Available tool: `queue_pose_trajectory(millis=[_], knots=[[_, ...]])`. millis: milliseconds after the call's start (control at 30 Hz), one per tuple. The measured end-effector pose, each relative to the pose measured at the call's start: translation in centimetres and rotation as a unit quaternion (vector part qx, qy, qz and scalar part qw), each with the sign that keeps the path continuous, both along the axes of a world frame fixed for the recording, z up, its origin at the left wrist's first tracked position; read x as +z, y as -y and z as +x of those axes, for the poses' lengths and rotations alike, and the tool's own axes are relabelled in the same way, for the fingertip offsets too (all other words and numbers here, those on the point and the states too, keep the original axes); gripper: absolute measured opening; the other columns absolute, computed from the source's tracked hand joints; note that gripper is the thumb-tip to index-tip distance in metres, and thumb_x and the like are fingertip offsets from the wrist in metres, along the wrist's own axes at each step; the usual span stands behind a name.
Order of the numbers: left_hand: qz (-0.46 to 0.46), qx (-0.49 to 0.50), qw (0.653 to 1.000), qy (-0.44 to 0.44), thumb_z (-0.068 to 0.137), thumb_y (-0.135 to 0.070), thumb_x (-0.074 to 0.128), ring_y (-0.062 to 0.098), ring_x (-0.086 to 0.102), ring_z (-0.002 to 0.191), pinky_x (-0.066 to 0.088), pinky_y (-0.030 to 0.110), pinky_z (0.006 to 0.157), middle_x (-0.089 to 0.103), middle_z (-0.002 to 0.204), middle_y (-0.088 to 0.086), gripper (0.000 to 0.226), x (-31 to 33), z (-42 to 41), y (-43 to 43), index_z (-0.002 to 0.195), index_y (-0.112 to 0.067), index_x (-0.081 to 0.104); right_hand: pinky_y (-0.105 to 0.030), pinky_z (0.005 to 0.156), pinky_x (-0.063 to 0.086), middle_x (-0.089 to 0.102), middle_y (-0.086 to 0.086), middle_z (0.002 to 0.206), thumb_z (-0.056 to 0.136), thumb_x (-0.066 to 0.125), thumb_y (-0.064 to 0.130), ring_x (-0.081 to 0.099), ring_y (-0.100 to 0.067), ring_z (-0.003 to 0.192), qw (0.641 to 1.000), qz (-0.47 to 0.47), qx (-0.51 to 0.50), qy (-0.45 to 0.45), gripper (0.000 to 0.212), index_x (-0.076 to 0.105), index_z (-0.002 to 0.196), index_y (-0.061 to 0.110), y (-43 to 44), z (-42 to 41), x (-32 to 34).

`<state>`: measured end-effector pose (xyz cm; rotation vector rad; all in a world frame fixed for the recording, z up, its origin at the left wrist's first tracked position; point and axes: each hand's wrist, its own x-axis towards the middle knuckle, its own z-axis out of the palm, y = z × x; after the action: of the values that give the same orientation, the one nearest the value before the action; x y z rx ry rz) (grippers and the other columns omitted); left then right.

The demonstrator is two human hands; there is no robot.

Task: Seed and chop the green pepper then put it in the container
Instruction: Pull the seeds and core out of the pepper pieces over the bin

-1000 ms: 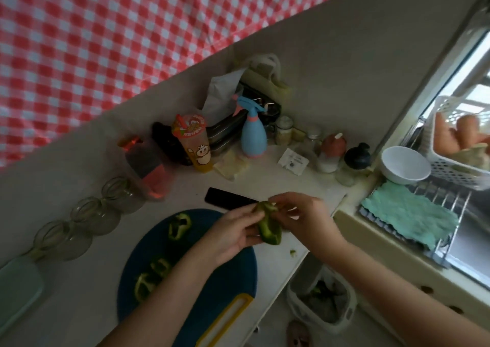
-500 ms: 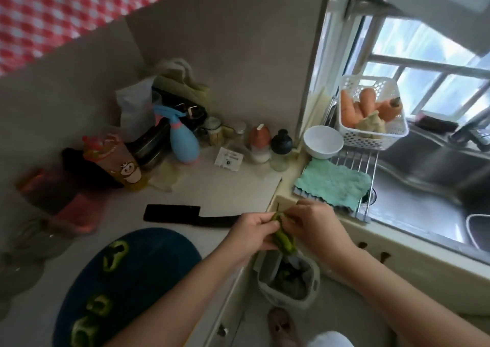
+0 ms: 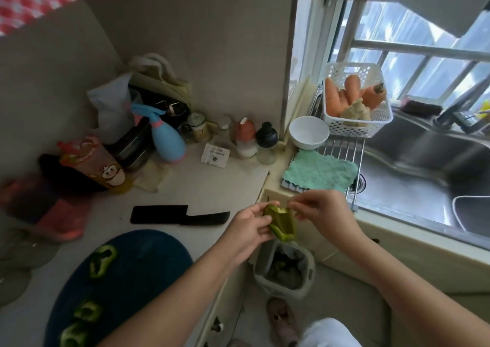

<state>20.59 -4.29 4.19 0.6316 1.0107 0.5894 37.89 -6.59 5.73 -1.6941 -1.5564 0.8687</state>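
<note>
Hollow green pepper piece (image 3: 282, 224): gripped in left hand (image 3: 248, 227), just past the bench's (image 3: 212, 187) right edge, above grey waste bin (image 3: 309, 275). It is held higher and more open than half a second ago. Right hand (image 3: 327, 211): fingertips pinch its upper rim.

We see a blue spray bottle (image 3: 167, 141) among jars (image 3: 197, 127) at the counter's (image 3: 212, 184) back, a white bowl (image 3: 309, 132) just beside a white basket (image 3: 352, 130) of carrots (image 3: 332, 98), and a teal cloth (image 3: 319, 173) on the sink's (image 3: 413, 187) rack (image 3: 342, 145).
</note>
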Motion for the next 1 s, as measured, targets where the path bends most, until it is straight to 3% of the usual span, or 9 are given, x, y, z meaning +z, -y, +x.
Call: queue_pose_trajectory(millis=[167,333,400,467,600,767,1000], knots=[[-0.025,0.047,0.997,0.064,0.094,0.009,0.036,0.027,0.065,0.096,0.054,0.04,0.088,0.063,0.107,0.02,0.031,-0.2,0.0,-0.4,0.106,-0.008,0.059,-0.027,0.068,0.058,0.069,0.008,0.083,0.08,0.07,0.038,0.066,-0.006,0.071,0.991,-0.132,0.005,0.001,0.02,0.067,0.095,0.026,0.0,0.0,-0.6],[0.006,0.051,0.997,0.058,0.092,0.011,0.038,0.025,0.062,0.104,0.056,0.027,0.082,0.062,0.113,0.017,0.031,-0.5,1.0,-0.1,0.105,-0.007,0.059,-0.021,0.049,0.053,0.072,-0.008,0.066,0.079,0.072,0.037,0.066,-0.013,0.05,0.951,-0.299,0.013,-0.071,0.031,0.065,0.08,0.007,-0.7,-1.1,-0.9],[0.02,0.048,0.998,0.045,0.091,0.011,0.04,0.024,0.061,0.107,0.055,0.027,0.084,0.062,0.114,0.017,0.031,-0.7,1.2,0.0,0.106,-0.008,0.059,-0.019,0.048,0.051,0.071,-0.013,0.068,0.078,0.073,0.032,0.063,-0.013,0.047,0.937,-0.331,0.002,-0.109,0.03,0.066,0.08,0.002,-0.9,-0.9,-1.0],[0.032,0.045,0.998,0.039,0.091,0.011,0.04,0.023,0.062,0.105,0.055,0.026,0.083,0.063,0.111,0.015,0.032,-0.9,1.3,0.2,0.106,-0.008,0.06,-0.018,0.048,0.051,0.071,-0.016,0.071,0.078,0.075,0.026,0.062,-0.013,0.047,0.93,-0.344,-0.006,-0.133,0.028,0.067,0.083,0.0,-1.0,-0.6,-1.0],[0.048,0.051,0.997,0.032,0.092,0.01,0.041,0.02,0.064,0.102,0.055,0.024,0.08,0.064,0.107,0.012,0.032,-1.1,1.2,0.2,0.105,-0.011,0.061,-0.017,0.045,0.049,0.067,-0.008,0.057,0.08,0.073,0.016,0.06,-0.009,0.042,0.923,-0.344,-0.024,-0.173,0.02,0.065,0.083,-0.002,-1.1,-0.7,-1.2],[0.077,0.046,0.996,-0.01,0.092,0.008,0.043,0.016,0.066,0.098,0.054,0.024,0.08,0.066,0.104,0.008,0.031,-1.2,0.8,0.4,0.104,-0.014,0.062,-0.021,0.055,0.056,0.071,-0.022,0.084,0.085,0.067,0.008,0.067,-0.015,0.056,0.932,-0.335,-0.002,-0.134,0.018,0.065,0.095,-0.006,-1.0,-1.0,-1.4],[0.101,0.056,0.991,-0.062,0.092,0.008,0.045,0.015,0.065,0.098,0.055,0.024,0.082,0.066,0.105,0.006,0.031,-1.2,1.4,0.4,0.104,-0.014,0.062,-0.018,0.05,0.053,0.067,-0.024,0.076,0.088,0.053,-0.007,0.066,-0.015,0.05,0.918,-0.361,-0.001,-0.164,0.016,0.059,0.101,-0.015,-1.5,-0.7,-1.3]])
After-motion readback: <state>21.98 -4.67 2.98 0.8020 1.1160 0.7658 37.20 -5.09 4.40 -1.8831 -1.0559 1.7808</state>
